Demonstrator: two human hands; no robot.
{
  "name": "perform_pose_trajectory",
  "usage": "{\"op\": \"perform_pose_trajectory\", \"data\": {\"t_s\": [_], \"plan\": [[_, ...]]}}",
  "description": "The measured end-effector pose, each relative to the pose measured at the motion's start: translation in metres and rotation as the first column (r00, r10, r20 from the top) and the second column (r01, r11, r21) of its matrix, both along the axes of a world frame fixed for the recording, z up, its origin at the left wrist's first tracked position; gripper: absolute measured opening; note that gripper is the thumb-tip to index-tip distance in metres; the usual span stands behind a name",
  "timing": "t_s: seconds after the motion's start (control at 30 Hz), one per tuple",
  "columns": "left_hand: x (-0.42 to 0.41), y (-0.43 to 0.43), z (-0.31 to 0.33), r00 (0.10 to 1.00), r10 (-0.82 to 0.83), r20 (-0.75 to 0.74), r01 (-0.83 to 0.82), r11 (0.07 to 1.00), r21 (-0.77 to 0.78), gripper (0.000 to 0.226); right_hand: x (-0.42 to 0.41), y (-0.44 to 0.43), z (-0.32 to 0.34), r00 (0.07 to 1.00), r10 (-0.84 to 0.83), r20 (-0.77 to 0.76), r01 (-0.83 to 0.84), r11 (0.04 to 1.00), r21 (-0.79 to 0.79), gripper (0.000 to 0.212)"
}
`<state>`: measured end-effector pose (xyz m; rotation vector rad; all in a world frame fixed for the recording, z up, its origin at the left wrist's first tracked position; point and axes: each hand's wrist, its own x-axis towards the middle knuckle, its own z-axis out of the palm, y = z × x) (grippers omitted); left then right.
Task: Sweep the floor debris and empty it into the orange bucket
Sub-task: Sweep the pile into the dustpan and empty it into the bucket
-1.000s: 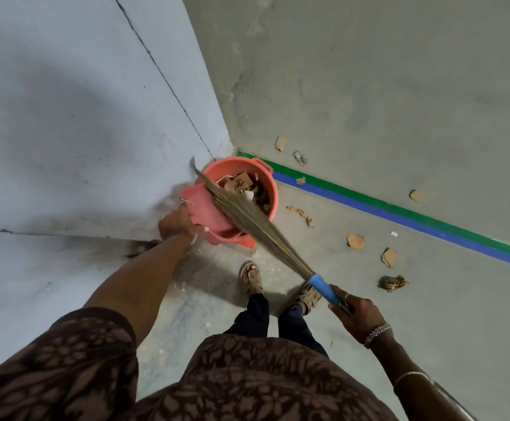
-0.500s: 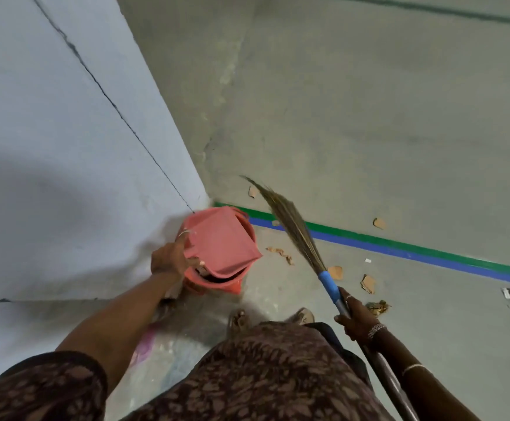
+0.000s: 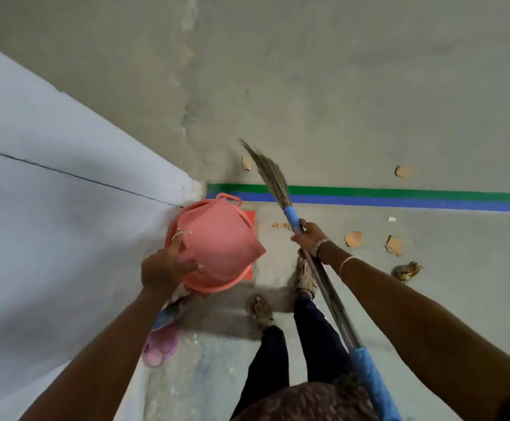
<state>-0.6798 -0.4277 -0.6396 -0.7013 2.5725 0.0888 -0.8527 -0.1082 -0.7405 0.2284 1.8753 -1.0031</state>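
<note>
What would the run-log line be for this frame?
left hand: holds dustpan over orange bucket | right hand: grips broom | debris: on floor

One bucket (image 3: 217,279), one dustpan (image 3: 220,238) and one broom (image 3: 273,177) are counted, with two hands, left (image 3: 164,268) and right (image 3: 308,237). Two feet are seen. Five cardboard scraps (image 3: 353,238) are counted on the floor (image 3: 369,86), plus one crumpled wad (image 3: 405,271), one white chip (image 3: 392,219) and one pink slipper (image 3: 159,344).
</note>
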Motion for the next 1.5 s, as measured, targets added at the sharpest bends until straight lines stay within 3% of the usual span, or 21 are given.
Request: {"op": "perform_pose_trajectory", "data": {"t_s": [0.1, 0.23, 0.33, 0.47, 0.6, 0.7, 0.87, 0.97, 1.03, 1.1, 1.23, 1.5], "plan": [[-0.011, 0.003, -0.015, 0.996, -0.047, 0.075, 0.048, 0.999, -0.009, 0.085, -0.031, -0.038, -0.043, 0.999, -0.031, 0.043, 0.032, 0.999, -0.019, 0.035], [-0.016, 0.006, -0.033, 0.992, 0.024, 0.121, -0.024, 1.000, -0.002, 0.085, -0.051, -0.076, -0.088, 0.973, -0.172, 0.153, 0.180, 0.983, -0.045, 0.019], [-0.019, 0.012, -0.042, 0.991, -0.011, 0.136, 0.012, 1.000, -0.006, 0.100, -0.054, -0.085, -0.114, 0.884, -0.384, 0.268, 0.406, 0.913, -0.030, 0.016], [-0.021, 0.016, -0.051, 0.993, 0.000, 0.122, 0.001, 1.000, -0.003, 0.107, -0.049, -0.060, -0.123, 0.764, -0.574, 0.295, 0.582, 0.810, 0.072, 0.024], [-0.032, 0.030, -0.040, 0.993, 0.036, 0.115, -0.044, 0.997, 0.069, 0.085, -0.044, -0.001, -0.113, 0.655, -0.715, 0.244, 0.705, 0.695, 0.143, 0.027], [-0.037, 0.035, -0.033, 0.998, 0.023, 0.060, -0.031, 0.989, 0.147, 0.076, -0.036, 0.047, -0.096, 0.602, -0.783, 0.156, 0.767, 0.622, 0.159, 0.013], [-0.041, 0.043, -0.027, 0.997, -0.018, 0.076, 0.004, 0.983, 0.185, 0.084, -0.009, 0.115, -0.078, 0.439, -0.898, -0.028, 0.886, 0.428, 0.176, 0.018], [-0.035, 0.047, -0.025, 0.996, -0.058, 0.062, 0.045, 0.978, 0.203, 0.085, 0.016, 0.131, -0.057, 0.354, -0.931, -0.088, 0.934, 0.348, 0.082, 0.019], [-0.029, 0.047, -0.027, 0.995, -0.076, 0.068, 0.060, 0.977, 0.204, 0.085, 0.033, 0.128, -0.043, 0.368, -0.925, -0.094, 0.929, 0.370, -0.003, 0.032], [-0.021, 0.045, -0.028, 0.994, -0.080, 0.075, 0.064, 0.978, 0.199, 0.085, 0.047, 0.112, -0.029, 0.458, -0.887, -0.063, 0.885, 0.462, -0.059, 0.052], [-0.002, 0.036, -0.028, 0.998, -0.040, 0.056, 0.030, 0.987, 0.160, 0.083, 0.058, 0.057, -0.012, 0.598, -0.792, 0.123, 0.800, 0.584, -0.137, 0.082], [0.014, 0.016, -0.032, 0.999, -0.036, 0.014, 0.035, 0.997, 0.071, 0.086, 0.026, -0.033, -0.032, 0.790, -0.583, 0.192, 0.609, 0.782, -0.132, 0.065]]}}
